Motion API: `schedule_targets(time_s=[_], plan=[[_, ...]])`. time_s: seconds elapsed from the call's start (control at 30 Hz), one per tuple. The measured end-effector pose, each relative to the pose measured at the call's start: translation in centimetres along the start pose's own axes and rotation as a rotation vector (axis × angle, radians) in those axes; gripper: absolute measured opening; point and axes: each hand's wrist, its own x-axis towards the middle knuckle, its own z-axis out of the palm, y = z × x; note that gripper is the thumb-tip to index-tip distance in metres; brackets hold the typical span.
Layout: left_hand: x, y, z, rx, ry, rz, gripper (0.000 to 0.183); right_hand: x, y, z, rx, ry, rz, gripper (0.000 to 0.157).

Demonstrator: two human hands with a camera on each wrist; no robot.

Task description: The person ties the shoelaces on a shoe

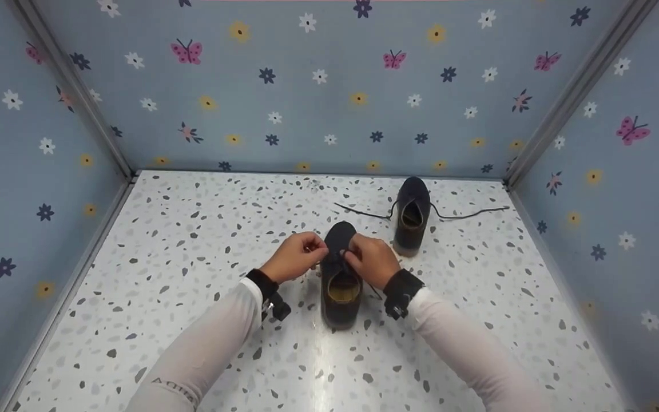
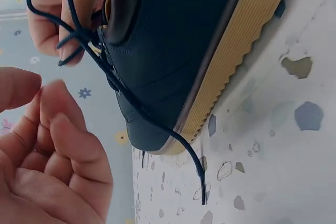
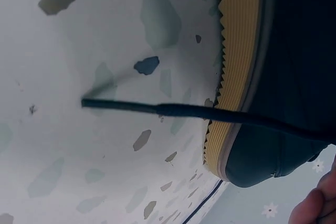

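Observation:
A dark lace-up shoe (image 1: 340, 233) with a ribbed tan sole (image 2: 237, 40) stands on the floor between both hands, its toe pointing away. My left hand (image 1: 296, 255) is left of the laces, thumb and index fingertips together, with nothing visible between them. On the other side, my right hand (image 1: 374, 260) pinches the dark shoelace (image 2: 134, 100) by its knot. A lace loop rises beside the right fingers in the left wrist view. One loose end hangs down along the shoe's side, and another lace end (image 3: 121, 105) sticks out past the sole in the right wrist view.
A second dark shoe (image 1: 413, 191) stands farther back to the right, its untied lace (image 1: 472, 216) spread out to both sides. The speckled floor (image 1: 181, 229) is bounded by blue panels (image 1: 306, 103) printed with flowers and butterflies. Black straps with small cameras circle both wrists.

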Motion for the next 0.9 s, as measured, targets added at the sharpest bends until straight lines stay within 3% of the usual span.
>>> schedule_targets(time_s=[0.17, 0.43, 0.67, 0.9], plan=[[1.1, 0.3, 0.3, 0.028, -0.010, -0.024, 0.012, 0.0, -0.1, 0.0, -0.003, 0.013, -0.015, 0.021], [2.2, 1.1, 0.6, 0.086, -0.109, -0.011, 0.014, 0.0, 0.0, 0.0, -0.022, 0.018, -0.040, 0.018], [2.6, 1.3, 0.6, 0.168, -0.182, -0.009, 0.015, 0.0, 0.0, 0.0, -0.017, 0.041, -0.086, 0.019], [2.5, 1.0, 0.7, 0.235, -0.208, -0.005, 0.018, 0.1, -0.1, -0.4, 0.006, -0.013, -0.046, 0.018]])
